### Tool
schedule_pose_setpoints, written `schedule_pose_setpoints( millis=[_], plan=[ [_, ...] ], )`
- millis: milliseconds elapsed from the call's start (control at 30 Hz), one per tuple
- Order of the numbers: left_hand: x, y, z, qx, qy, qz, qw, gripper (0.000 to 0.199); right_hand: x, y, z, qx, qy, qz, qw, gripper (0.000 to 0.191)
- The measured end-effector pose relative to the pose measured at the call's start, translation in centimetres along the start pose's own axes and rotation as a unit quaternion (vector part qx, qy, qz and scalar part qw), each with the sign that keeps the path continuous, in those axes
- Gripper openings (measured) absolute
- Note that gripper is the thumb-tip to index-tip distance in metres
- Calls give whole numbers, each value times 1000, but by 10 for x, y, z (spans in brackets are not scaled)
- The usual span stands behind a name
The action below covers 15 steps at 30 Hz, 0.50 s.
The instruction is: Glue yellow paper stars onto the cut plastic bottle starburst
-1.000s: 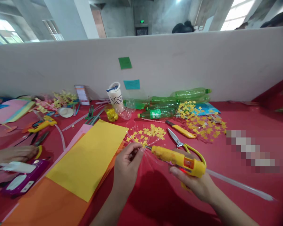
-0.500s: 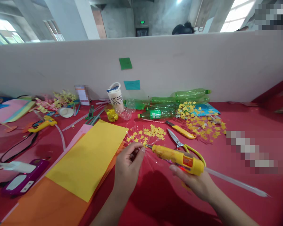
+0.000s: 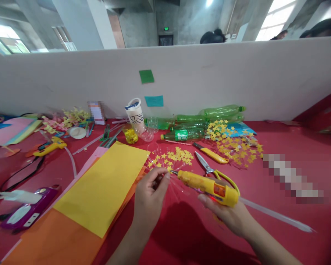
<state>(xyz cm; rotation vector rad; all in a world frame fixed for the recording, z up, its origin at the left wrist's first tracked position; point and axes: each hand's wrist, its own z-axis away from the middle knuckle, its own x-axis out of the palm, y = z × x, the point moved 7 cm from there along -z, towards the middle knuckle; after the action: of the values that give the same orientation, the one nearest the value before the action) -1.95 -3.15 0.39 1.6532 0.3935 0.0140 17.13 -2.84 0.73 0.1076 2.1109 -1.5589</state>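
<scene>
My right hand [image 3: 227,211] grips a yellow hot glue gun [image 3: 204,184], with a long clear glue stick [image 3: 276,213] sticking out of its back end. The gun's dark nozzle points left and reaches my left hand's fingertips. My left hand [image 3: 151,191] is closed in a pinch at the thin clear plastic strips [image 3: 179,187] that fan out over the table; the pinched part is mostly hidden by the fingers. Just beyond the fingertips lie yellow paper stars [image 3: 182,155], some among the strips. Scissors [image 3: 206,163] with yellow handles lie behind the gun.
Yellow paper [image 3: 105,184] lies over orange sheets on the left. A yellow utility knife [image 3: 213,154], green bottles [image 3: 187,134] and a star-covered plastic bunch [image 3: 237,147] are farther back. Another glue gun [image 3: 51,146] and a purple power strip [image 3: 30,209] lie at left. A white partition [image 3: 182,73] stands behind.
Both hands and the glue gun stay almost where they were. The view has shifted very slightly, and more of a person's head shows above the partition at right.
</scene>
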Motion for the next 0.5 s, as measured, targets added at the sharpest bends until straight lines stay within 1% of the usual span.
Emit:
schedule_pose_setpoints(
  millis=[167, 333, 400, 500],
  plan=[
    [-1, 1, -1, 8, 1, 3, 1000, 12, -1, -3, 2, -16, -4, 18, 1000, 21],
    [0, 4, 0, 22, -2, -13, 1000, 12, -1, -5, 1, -18, -11, 33, 999, 23],
    [0, 6, 1, 37, -4, -24, 999, 12, -1, -6, 1, -18, -4, 44, 999, 24],
    [0, 13, 3, 81, -10, -51, 995, 10, -5, -7, 0, -19, 17, 59, 998, 22]
  ],
)
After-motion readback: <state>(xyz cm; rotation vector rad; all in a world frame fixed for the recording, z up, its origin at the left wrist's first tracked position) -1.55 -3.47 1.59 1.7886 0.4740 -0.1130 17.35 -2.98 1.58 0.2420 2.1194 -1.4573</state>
